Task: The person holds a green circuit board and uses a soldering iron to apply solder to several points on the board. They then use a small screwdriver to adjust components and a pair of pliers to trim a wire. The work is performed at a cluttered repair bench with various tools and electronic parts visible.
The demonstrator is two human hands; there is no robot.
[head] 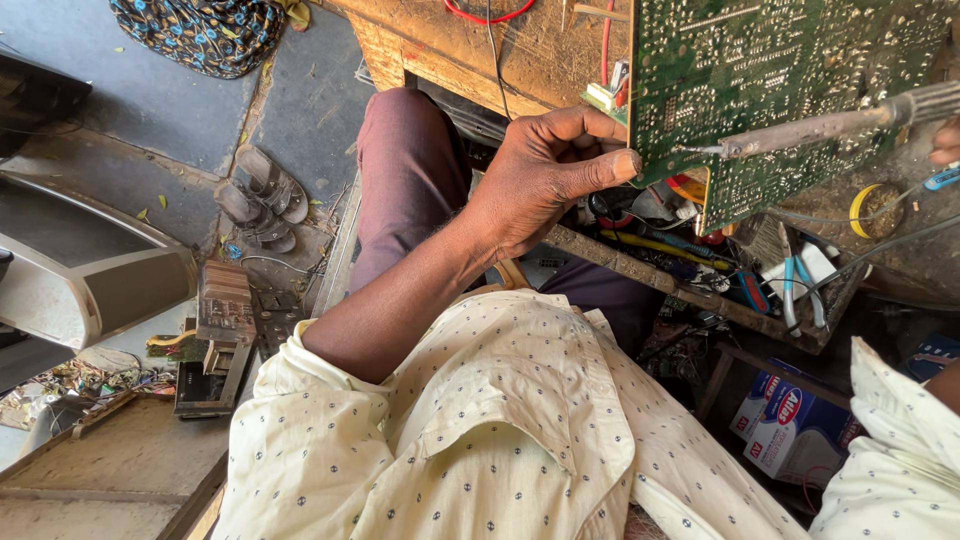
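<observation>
The left hand [540,175] pinches the edge of a green printed circuit board [770,90], held upright over a worn wooden workbench [520,50]. The right hand [945,140], fingers barely visible, holds a soldering iron [820,125] against it. Brown sandals [262,198] lie on the grey concrete floor [150,90].

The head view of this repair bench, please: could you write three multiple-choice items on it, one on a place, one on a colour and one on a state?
1. Where does the soldering iron tip rest?
A. on the circuit board
B. on the sandals
C. on the sleeve

2. What colour is the board?
A. red
B. green
C. white

3. How does the left hand stand?
A. flat on the floor
B. clear of everything
C. gripping the board's edge

Answers: 1 A, the tip meets the board's face; 2 B, its surface is green; 3 C, thumb and fingers pinch the left edge.
</observation>
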